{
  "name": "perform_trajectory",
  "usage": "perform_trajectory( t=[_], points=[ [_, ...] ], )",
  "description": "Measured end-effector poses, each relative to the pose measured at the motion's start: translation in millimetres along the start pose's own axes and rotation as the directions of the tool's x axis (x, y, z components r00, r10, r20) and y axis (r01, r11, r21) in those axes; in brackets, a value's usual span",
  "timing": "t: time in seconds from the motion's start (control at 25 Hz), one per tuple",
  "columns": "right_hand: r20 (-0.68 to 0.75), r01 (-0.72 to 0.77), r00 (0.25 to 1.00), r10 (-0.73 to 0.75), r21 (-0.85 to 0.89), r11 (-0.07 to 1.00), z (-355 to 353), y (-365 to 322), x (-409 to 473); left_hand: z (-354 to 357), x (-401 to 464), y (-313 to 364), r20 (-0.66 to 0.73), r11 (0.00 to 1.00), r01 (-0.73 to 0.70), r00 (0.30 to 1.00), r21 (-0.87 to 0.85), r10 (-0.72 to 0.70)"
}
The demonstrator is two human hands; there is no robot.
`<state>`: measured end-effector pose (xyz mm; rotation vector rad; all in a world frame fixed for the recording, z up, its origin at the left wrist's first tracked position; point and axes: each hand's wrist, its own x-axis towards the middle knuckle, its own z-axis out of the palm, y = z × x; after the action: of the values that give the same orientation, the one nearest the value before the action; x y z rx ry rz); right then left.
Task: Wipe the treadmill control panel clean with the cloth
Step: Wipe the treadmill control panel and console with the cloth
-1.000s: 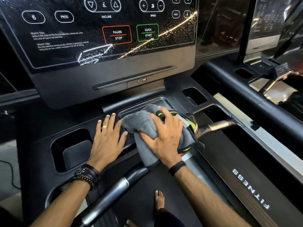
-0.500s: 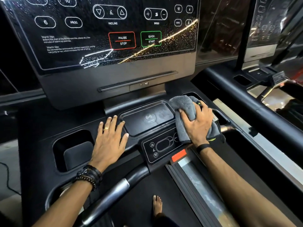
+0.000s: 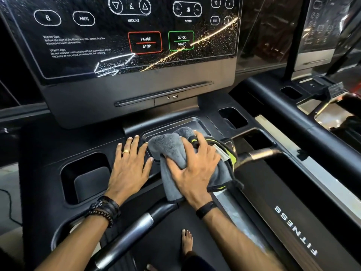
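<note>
The treadmill's glossy black control panel (image 3: 125, 45) fills the top of the view, speckled with droplets and streaks. Below it lies the console deck with a shallow centre tray (image 3: 197, 124). A grey cloth (image 3: 170, 147) with black and lime trim covers most of that tray and the small button panel in front of it. My right hand (image 3: 193, 171) presses flat on the cloth, fingers spread. My left hand (image 3: 130, 169) rests flat on the deck just left of the cloth, wearing a ring and dark bracelets, holding nothing.
A deep cup holder (image 3: 86, 177) sits left of my left hand, and two smaller pockets (image 3: 232, 117) lie to the right. Two silver-and-black handlebars (image 3: 127, 235) angle across the front. A bare foot (image 3: 186, 241) stands on the belt. Another treadmill (image 3: 320, 36) is on the right.
My right hand has slid the cloth from the right side of the deck back left, over the centre tray and the small button panel. The left hand stays put.
</note>
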<state>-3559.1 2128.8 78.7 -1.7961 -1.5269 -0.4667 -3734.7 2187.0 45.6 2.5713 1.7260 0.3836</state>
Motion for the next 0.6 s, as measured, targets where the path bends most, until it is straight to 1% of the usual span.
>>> perform_trajectory(
  t=[0.2, 0.36, 0.48, 0.6],
  points=[
    [-0.057, 0.052, 0.997, -0.049, 0.042, 0.998, 0, 22, 15, 1, -1, -3, -0.008, 1.0, 0.006, 1.0, -0.006, -0.006],
    [-0.066, -0.007, 0.998, 0.008, 0.014, 1.0, 4, 58, 32, 1, -1, -1, -0.013, 1.0, 0.01, 1.0, -0.007, -0.01],
    [-0.053, -0.023, 0.998, 0.024, 0.003, 1.0, 3, 85, 45, -1, -1, -1, -0.018, 1.0, 0.006, 1.0, -0.008, -0.007],
    [-0.048, -0.07, 0.996, 0.07, 0.004, 0.998, 1, 98, 54, -1, -2, -1, -0.016, 1.0, 0.01, 1.0, -0.004, -0.01]
  ],
)
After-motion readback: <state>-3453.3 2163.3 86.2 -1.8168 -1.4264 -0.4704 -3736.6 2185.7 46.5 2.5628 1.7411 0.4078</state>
